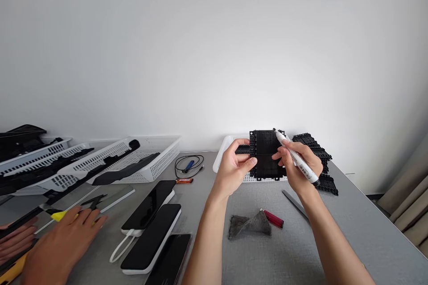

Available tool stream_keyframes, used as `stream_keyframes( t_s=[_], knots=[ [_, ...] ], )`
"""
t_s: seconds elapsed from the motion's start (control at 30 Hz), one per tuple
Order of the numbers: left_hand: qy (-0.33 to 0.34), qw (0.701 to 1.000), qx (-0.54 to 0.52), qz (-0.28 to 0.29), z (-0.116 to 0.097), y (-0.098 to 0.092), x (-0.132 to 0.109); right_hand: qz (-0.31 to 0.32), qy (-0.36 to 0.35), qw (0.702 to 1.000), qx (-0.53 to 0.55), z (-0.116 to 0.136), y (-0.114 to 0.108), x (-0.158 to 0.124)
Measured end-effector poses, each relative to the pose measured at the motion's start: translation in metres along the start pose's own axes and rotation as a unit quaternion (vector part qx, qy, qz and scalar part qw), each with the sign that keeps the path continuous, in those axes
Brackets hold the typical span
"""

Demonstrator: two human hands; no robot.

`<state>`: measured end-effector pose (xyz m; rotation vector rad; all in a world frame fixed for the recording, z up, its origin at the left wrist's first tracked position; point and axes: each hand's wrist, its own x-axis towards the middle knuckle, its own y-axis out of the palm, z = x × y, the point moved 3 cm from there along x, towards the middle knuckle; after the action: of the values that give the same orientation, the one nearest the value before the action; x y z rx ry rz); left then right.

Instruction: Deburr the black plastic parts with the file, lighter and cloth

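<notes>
My left hand (234, 167) grips the left edge of a black square plastic part (265, 153), held upright above the grey table (351, 227). My right hand (297, 164) pinches the part's right edge and also holds a white marker pen (299, 162), its black tip up by the part's top corner. Behind the part a white basket (223, 151) holds more black parts, and a stack of them (314, 151) lies to the right.
A dark grey cloth (249, 225) and a red marker cap (274, 219) lie below my hands, a flat grey strip (294, 202) to the right. Phones on white power banks (150, 227) lie left. Another person's hand (63, 240) rests beside scissors (95, 200) and white baskets (147, 160).
</notes>
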<state>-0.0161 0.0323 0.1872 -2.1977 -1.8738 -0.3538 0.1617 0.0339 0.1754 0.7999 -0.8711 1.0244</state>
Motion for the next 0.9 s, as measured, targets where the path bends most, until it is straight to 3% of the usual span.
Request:
stream_keyframes(
  t_s=[0.23, 0.3, 0.43, 0.5, 0.6, 0.77, 0.9],
  knots=[
    [-0.018, 0.999, 0.013, -0.05, 0.008, -0.006, 0.006, -0.016, 0.045, 0.999, -0.01, 0.02, -0.016, 0.008],
    [-0.016, 0.998, 0.005, -0.066, 0.009, -0.009, 0.007, 0.03, 0.074, 0.997, -0.005, 0.023, -0.021, 0.009],
    [-0.014, 0.996, -0.007, -0.092, 0.007, -0.014, 0.007, 0.179, 0.145, 0.972, 0.038, 0.017, -0.038, -0.007],
    [-0.016, 0.994, -0.009, -0.105, 0.005, -0.015, 0.006, 0.237, 0.189, 0.953, 0.022, 0.007, -0.053, -0.029],
    [-0.026, 0.992, -0.016, -0.123, 0.0, -0.014, 0.006, 0.258, 0.242, 0.931, -0.085, -0.01, -0.081, -0.078],
    [-0.033, 0.989, -0.033, -0.143, -0.001, -0.013, 0.008, 0.361, 0.312, 0.853, -0.21, -0.028, -0.109, -0.17],
    [-0.033, 0.988, -0.037, -0.146, 0.004, -0.014, 0.01, 0.376, 0.31, 0.824, -0.29, -0.034, -0.123, -0.202]
  ],
)
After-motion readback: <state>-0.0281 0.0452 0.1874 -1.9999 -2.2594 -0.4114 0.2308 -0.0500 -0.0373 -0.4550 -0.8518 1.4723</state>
